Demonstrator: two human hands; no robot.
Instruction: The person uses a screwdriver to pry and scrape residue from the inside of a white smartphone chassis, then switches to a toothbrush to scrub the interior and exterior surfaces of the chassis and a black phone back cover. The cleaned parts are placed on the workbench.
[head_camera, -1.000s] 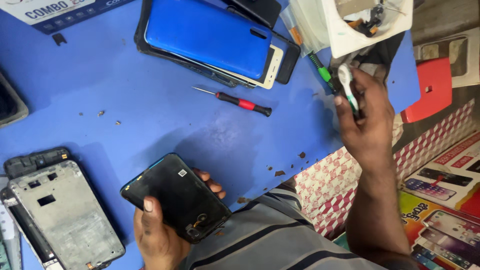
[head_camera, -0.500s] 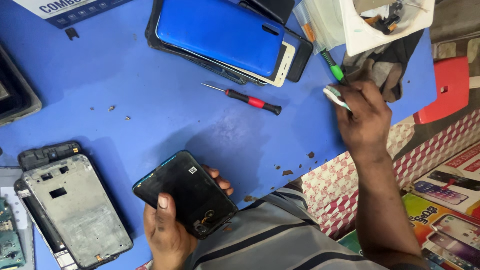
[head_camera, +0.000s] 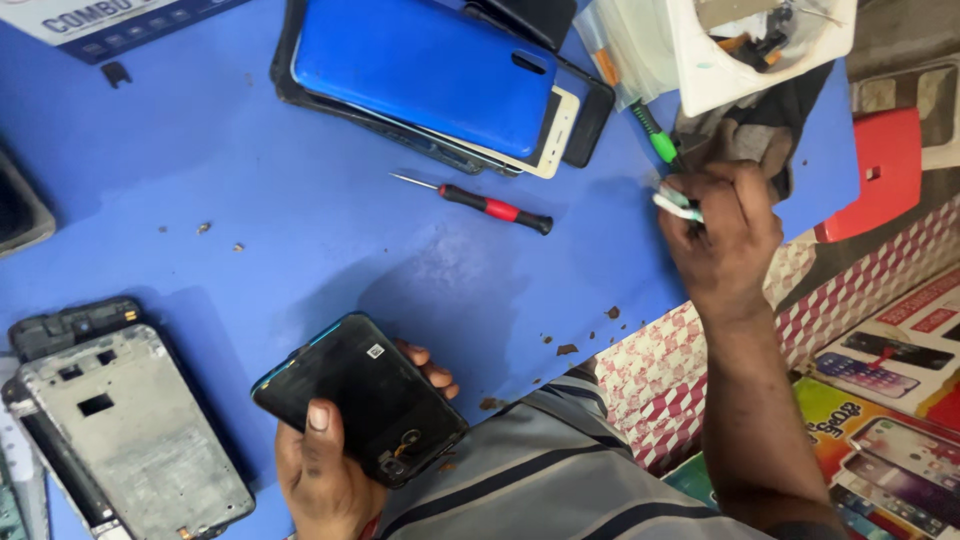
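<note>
Two hands busy: left hand (head_camera: 325, 475) grips black phone (head_camera: 362, 396) at table's near edge; right hand (head_camera: 722, 235) pinches white-green tool (head_camera: 676, 203) beside white tray (head_camera: 765, 45). Red screwdriver (head_camera: 480, 204) between, blue phone stack (head_camera: 430, 85) behind.

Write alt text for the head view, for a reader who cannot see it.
The left hand holds a black phone over a blue table, while the right hand grips small tools. A red screwdriver lies between them.
</note>
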